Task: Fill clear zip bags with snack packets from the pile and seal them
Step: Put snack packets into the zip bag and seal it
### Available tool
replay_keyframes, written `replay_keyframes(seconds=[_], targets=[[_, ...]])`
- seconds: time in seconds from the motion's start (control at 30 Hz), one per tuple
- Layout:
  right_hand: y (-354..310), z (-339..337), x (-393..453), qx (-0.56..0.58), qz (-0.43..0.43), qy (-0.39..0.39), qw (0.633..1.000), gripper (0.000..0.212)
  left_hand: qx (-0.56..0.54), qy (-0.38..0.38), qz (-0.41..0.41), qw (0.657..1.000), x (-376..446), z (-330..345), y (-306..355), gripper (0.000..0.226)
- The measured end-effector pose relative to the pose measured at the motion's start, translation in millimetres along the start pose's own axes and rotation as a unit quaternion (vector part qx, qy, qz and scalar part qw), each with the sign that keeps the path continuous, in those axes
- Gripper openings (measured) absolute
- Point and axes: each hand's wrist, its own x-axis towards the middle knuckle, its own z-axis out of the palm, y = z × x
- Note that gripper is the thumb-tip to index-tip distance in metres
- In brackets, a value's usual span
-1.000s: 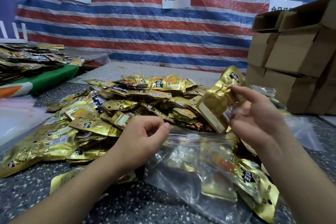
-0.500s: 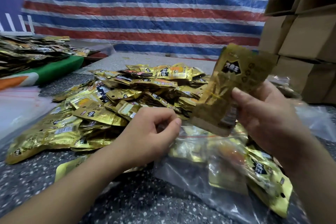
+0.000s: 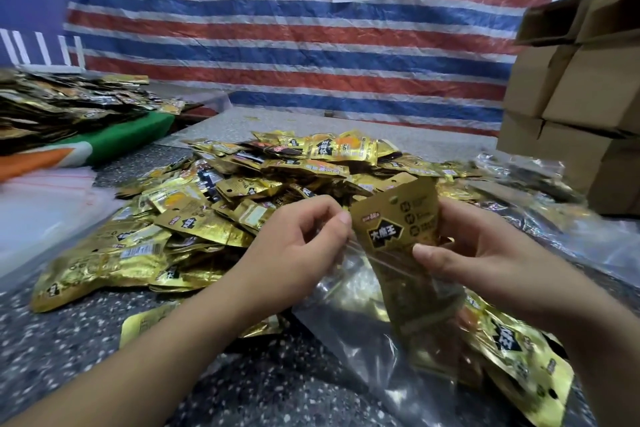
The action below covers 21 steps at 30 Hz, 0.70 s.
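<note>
A clear zip bag (image 3: 349, 319) lies in front of me on the speckled table, with several gold snack packets inside it. My left hand (image 3: 301, 250) pinches the bag's open rim near its red zip line. My right hand (image 3: 485, 260) grips a gold snack packet (image 3: 398, 229) with a black logo. The packet stands upright, its lower half down inside the bag's mouth. A big pile of gold snack packets (image 3: 214, 204) spreads across the table behind and left of my hands.
Stacked cardboard boxes (image 3: 575, 114) stand at the right. Filled clear bags (image 3: 540, 184) lie in front of them. A stack of empty zip bags (image 3: 38, 215) is at the left, and another heap of packets (image 3: 59, 107) sits on a green cloth. A striped tarp hangs behind.
My right hand has brought the gold packet down from above the bag and turned it upright into the bag's mouth. My left hand stays pinched on the rim.
</note>
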Motion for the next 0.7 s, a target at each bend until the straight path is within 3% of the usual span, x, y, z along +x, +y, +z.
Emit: replay_keyframes(seconds=[0.07,0.17,0.3,0.6,0.7], targets=[[0,0,2,0.002,-0.005,0.021,1.000,0.027,-0.047,-0.002,-0.027,0.999,0,-1,0,0.015],[1,-3,4,0.028,-0.007,0.069,0.997,0.029,-0.099,-0.001,-0.069,0.993,3,-2,1,0.035],[3,-6,3,0.056,0.000,0.086,0.995,0.028,-0.091,0.008,-0.118,0.989,6,0,1,0.045],[2,-1,2,0.002,0.055,-0.050,0.997,0.031,-0.048,0.040,-0.081,0.995,3,4,0,0.043],[0,6,3,-0.074,0.083,-0.106,0.988,0.026,-0.064,0.046,-0.075,0.994,2,3,1,0.037]])
